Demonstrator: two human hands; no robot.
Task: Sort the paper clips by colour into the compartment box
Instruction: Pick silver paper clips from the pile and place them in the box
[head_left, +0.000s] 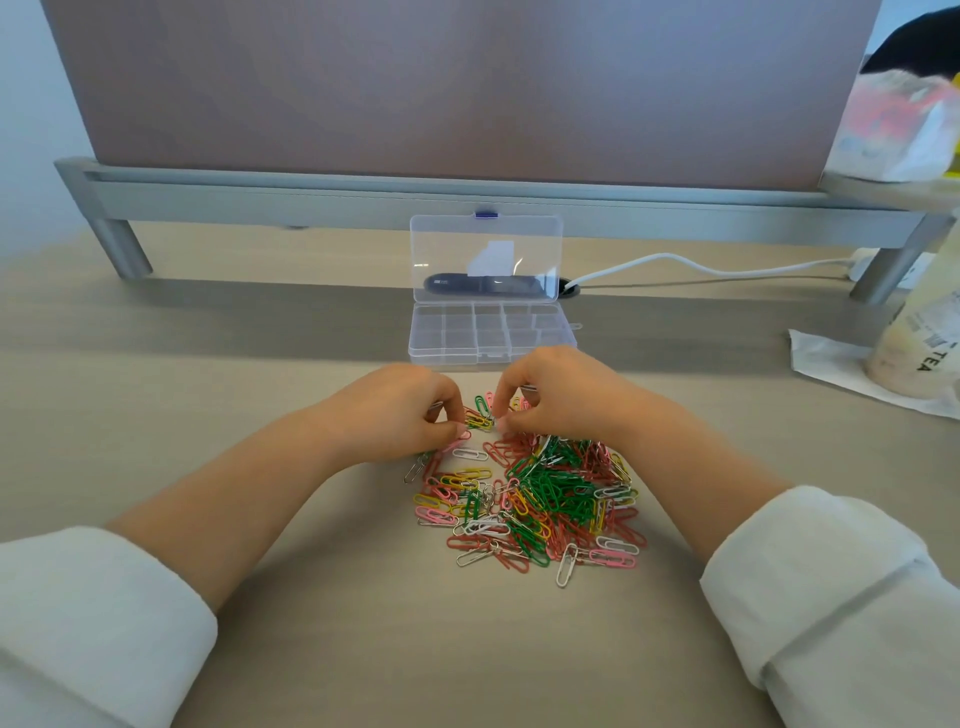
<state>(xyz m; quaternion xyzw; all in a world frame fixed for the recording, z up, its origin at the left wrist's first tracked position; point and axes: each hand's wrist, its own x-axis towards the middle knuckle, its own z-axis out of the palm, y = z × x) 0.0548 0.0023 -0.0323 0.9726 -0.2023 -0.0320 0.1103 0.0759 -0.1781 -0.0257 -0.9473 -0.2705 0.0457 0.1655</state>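
Note:
A heap of paper clips (545, 499) in green, red, pink, yellow, white and silver lies on the desk in front of me. Beyond it stands the clear compartment box (491, 338), its lid (485, 249) raised upright and its compartments looking empty. My left hand (405, 410) is at the heap's far left edge, fingers curled and pinching clips, with a silver one showing at the fingertips. My right hand (561, 395) is curled at the far edge too, thumb and fingers pinching clips. A small green and yellow cluster (480, 417) sits between the two hands.
A grey monitor riser (363, 202) spans the back of the desk, under a large screen. A white cable (701, 267) runs behind the box to the right. A tea drink cup (914, 332) stands on a white wrapper (831, 364) at the right edge.

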